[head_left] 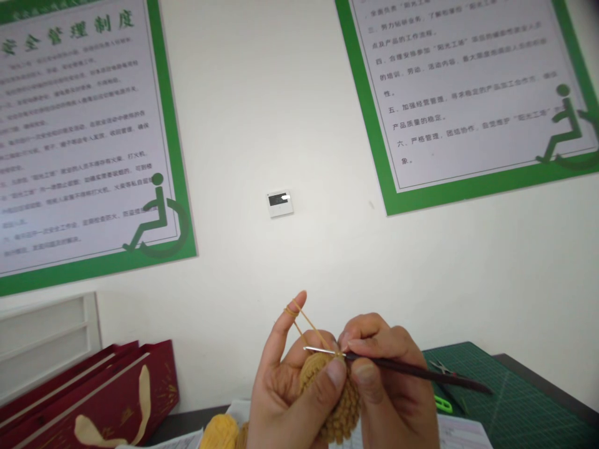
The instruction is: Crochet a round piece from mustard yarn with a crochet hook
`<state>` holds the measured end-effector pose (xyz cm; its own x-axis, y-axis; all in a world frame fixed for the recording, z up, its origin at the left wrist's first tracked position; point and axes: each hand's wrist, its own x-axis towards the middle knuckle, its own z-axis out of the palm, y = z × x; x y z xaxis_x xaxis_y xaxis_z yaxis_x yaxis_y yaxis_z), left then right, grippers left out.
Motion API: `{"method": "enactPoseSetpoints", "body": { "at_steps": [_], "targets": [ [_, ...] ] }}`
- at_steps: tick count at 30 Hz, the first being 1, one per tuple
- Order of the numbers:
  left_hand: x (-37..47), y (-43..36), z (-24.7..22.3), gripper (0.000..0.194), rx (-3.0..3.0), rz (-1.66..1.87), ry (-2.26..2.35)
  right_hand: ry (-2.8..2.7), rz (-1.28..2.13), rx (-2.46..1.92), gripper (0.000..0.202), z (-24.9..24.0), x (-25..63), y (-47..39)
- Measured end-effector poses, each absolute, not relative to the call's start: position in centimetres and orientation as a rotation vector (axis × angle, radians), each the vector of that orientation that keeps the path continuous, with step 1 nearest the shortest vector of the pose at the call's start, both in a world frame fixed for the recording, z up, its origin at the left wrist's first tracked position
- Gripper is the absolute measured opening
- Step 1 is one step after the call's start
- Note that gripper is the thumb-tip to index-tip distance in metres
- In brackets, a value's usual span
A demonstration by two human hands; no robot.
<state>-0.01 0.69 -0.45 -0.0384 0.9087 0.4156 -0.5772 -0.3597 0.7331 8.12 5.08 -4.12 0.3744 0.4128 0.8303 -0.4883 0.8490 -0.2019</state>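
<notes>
My left hand (292,380) pinches a round, bumpy piece of tan crochet work (344,415) between thumb and fingers. Its raised index finger has tan yarn (311,323) looped around it, and the strand runs down taut to the work. In my right hand (390,374) is a crochet hook (416,370) with a dark handle and a silver tip. The metal shaft lies across the top edge of the piece, pointing left, close to my left thumb. Both hands are near each other, low in the view. The fingers hide part of the piece.
A yellow ball of yarn (219,431) sits left of my hands. Dark red gift bags (154,386) stand at the lower left. On the right, a green cutting mat (510,399) carries small scissors (441,368) and a bright green tool (443,405). Green-framed posters (180,206) hang on the wall.
</notes>
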Motion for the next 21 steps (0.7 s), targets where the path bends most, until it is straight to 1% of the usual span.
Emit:
{"method": "enactPoseSetpoints", "body": {
  "at_steps": [2,5,13,17,21],
  "targets": [
    [-0.2,0.6,-0.4,0.084,1.080,1.637,0.451,-1.024,0.671,0.097,0.005,-4.0,8.2,5.0],
    [-0.5,0.7,-0.4,0.083,1.122,1.603,0.444,-1.073,0.821,0.133,0.009,-3.7,8.7,5.2],
    [-1.0,1.2,-0.4,0.098,1.178,1.452,0.365,-1.090,1.077,0.139,0.024,-2.8,10.2,5.1],
    [-1.2,1.7,-0.8,0.102,1.189,1.368,0.300,-1.074,1.108,0.121,0.026,-2.8,10.6,4.7],
    [-1.2,2.0,-0.9,0.096,1.191,1.302,0.251,-1.034,1.092,0.082,0.028,-2.9,10.6,4.2]
  ]
}}
